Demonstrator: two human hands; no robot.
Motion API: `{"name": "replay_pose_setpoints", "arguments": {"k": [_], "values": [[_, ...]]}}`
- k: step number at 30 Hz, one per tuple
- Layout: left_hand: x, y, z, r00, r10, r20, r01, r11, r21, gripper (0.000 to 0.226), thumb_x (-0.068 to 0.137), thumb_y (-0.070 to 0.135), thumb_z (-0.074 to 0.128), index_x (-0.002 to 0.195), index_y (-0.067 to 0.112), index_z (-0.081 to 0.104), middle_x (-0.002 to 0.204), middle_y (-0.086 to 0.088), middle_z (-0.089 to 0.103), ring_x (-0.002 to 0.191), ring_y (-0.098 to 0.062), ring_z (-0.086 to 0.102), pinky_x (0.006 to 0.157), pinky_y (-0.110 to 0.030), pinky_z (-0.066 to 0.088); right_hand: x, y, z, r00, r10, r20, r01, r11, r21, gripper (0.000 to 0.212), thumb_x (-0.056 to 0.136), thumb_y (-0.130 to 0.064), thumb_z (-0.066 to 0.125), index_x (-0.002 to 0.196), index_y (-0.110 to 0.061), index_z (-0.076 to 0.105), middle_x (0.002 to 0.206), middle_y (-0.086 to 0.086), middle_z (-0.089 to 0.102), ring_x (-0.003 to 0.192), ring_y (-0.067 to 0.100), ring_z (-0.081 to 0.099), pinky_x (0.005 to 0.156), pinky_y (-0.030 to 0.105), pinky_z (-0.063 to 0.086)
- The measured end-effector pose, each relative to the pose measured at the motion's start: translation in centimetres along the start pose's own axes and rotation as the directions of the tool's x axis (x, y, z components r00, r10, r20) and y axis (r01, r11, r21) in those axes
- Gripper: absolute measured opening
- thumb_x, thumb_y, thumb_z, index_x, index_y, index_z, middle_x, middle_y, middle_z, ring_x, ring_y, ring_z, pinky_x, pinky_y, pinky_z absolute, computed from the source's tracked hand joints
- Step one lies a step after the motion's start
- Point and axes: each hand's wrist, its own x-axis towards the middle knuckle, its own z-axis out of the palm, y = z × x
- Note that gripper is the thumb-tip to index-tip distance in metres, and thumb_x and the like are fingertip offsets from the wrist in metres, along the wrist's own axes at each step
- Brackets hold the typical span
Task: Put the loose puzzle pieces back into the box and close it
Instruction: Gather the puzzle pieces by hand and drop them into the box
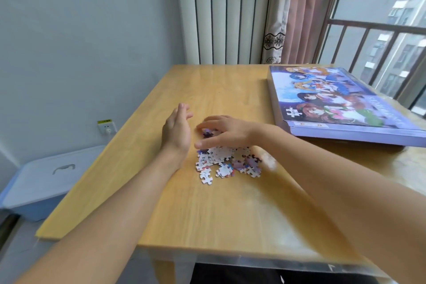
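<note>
From the head camera, a wooden table (207,203) stands against a grey wall, with a ribbed white radiator (221,11) and a pink curtain (299,23) behind it and a barred window (378,53) to the right. On the floor to the left sits a pale blue storage bin (43,184), below a wall socket (107,126). The puzzle box (341,104), lid on and printed with cartoon figures, lies at the table's right side, well apart from the loose puzzle pieces (227,161) heaped near the middle. The left hand (176,131) stands on edge just left of the heap, fingers straight and together, holding nothing. The right hand (224,132) arches over the heap's far side, fingers curled down onto pieces; whether it grips any is unclear.
</note>
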Motion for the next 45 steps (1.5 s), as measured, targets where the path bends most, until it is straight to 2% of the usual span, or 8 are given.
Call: {"name": "replay_pose_setpoints", "arguments": {"k": [5, 11, 16, 22, 27, 34, 39, 45], "values": [[-0.4, 0.5, 0.4, 0.974, -0.007, 0.228, -0.047, 0.971, 0.233, 0.050, 0.108, 0.045, 0.028, 0.138, 0.020, 0.058, 0.136, 0.000, 0.061, 0.128, -0.012, 0.052, 0.107, -0.028, 0.035, -3.3, -0.3, -0.2, 0.993, 0.004, 0.122, 0.023, 0.974, -0.224, 0.114, 0.043, -0.090, 0.070, 0.144, -0.050, 0.034, 0.147, -0.021, 0.033, 0.139, 0.012, 0.031, 0.113, 0.045, 0.035], [-4.2, 1.1, 0.0, 0.905, -0.069, 0.420, 0.019, 0.992, 0.123, 0.058, 0.106, 0.051, 0.024, 0.149, 0.016, 0.044, 0.143, 0.000, 0.055, 0.136, -0.010, 0.046, 0.116, -0.027, 0.030, -4.9, -0.4, 0.4, 1.000, -0.016, 0.008, 0.017, 0.983, -0.180, 0.086, 0.061, -0.078, 0.075, 0.136, -0.046, 0.048, 0.131, -0.007, 0.046, 0.126, 0.019, 0.041, 0.102, 0.043, 0.043], [-4.9, 1.8, 0.6, 0.957, -0.060, 0.283, 0.063, 0.998, -0.001, 0.052, 0.108, 0.044, 0.024, 0.140, 0.015, 0.052, 0.132, -0.008, 0.063, 0.130, -0.019, 0.054, 0.113, -0.032, 0.038, -5.6, -0.5, 0.9, 0.997, -0.037, -0.061, 0.030, 0.995, -0.098, 0.076, 0.068, -0.067, 0.079, 0.135, -0.045, 0.052, 0.134, -0.005, 0.048, 0.131, 0.019, 0.039, 0.093, 0.034, 0.039], [-6.0, 2.5, 2.3, 0.948, -0.097, 0.304, 0.141, 0.982, -0.123, 0.046, 0.108, 0.042, 0.025, 0.128, 0.016, 0.057, 0.125, -0.009, 0.067, 0.126, -0.019, 0.057, 0.111, -0.034, 0.041, -7.8, -0.3, -0.5, 0.978, 0.203, 0.041, -0.191, 0.960, -0.207, 0.131, 0.043, -0.084, 0.077, 0.154, -0.041, 0.023, 0.151, -0.010, 0.034, 0.142, 0.019, 0.030, 0.111, 0.050, 0.038], [-6.3, 2.8, 3.9, 0.978, -0.079, 0.192, 0.119, 0.971, -0.209, 0.047, 0.109, 0.042, 0.024, 0.124, 0.015, 0.059, 0.122, -0.011, 0.068, 0.125, -0.021, 0.057, 0.114, -0.039, 0.039, -7.5, -0.8, -0.5, 0.978, 0.206, 0.002, -0.203, 0.962, -0.183, 0.110, 0.053, -0.075, 0.082, 0.147, -0.038, 0.038, 0.122, -0.008, 0.039, 0.113, 0.018, 0.046, 0.099, 0.045, 0.047], [-6.3, 2.8, 5.3, 0.998, -0.056, 0.005, 0.055, 0.969, -0.240, 0.042, 0.107, 0.037, 0.033, 0.103, 0.017, 0.069, 0.104, -0.007, 0.074, 0.108, -0.017, 0.068, 0.103, -0.042, 0.049, -6.6, -1.1, -0.5, 0.989, 0.147, -0.023, -0.148, 0.985, -0.090, 0.079, 0.063, -0.053, 0.090, 0.128, -0.028, 0.052, 0.124, -0.005, 0.056, 0.101, 0.019, 0.056, 0.085, 0.034, 0.050], [-6.1, 3.3, 6.7, 0.990, -0.117, -0.080, 0.084, 0.939, -0.335, 0.044, 0.107, 0.035, 0.032, 0.100, 0.013, 0.069, 0.099, -0.008, 0.075, 0.103, -0.022, 0.068, 0.085, -0.034, 0.056, -6.5, -1.0, -0.5, 0.989, 0.139, -0.046, -0.142, 0.988, -0.059, 0.088, 0.061, -0.049, 0.091, 0.136, -0.031, 0.049, 0.116, -0.009, 0.052, 0.102, 0.017, 0.054, 0.082, 0.032, 0.049], [-5.5, 3.0, 6.5, 0.980, -0.143, -0.137, 0.074, 0.908, -0.411, 0.043, 0.107, 0.030, 0.028, 0.095, 0.016, 0.067, 0.097, -0.009, 0.072, 0.094, -0.019, 0.066, 0.089, -0.036, 0.051, -6.5, -1.3, -0.1, 0.992, 0.121, -0.017, -0.122, 0.992, -0.030, 0.100, 0.051, -0.060, 0.091, 0.139, -0.037, 0.049, 0.121, -0.010, 0.057, 0.111, 0.018, 0.055, 0.093, 0.035, 0.049]]}}
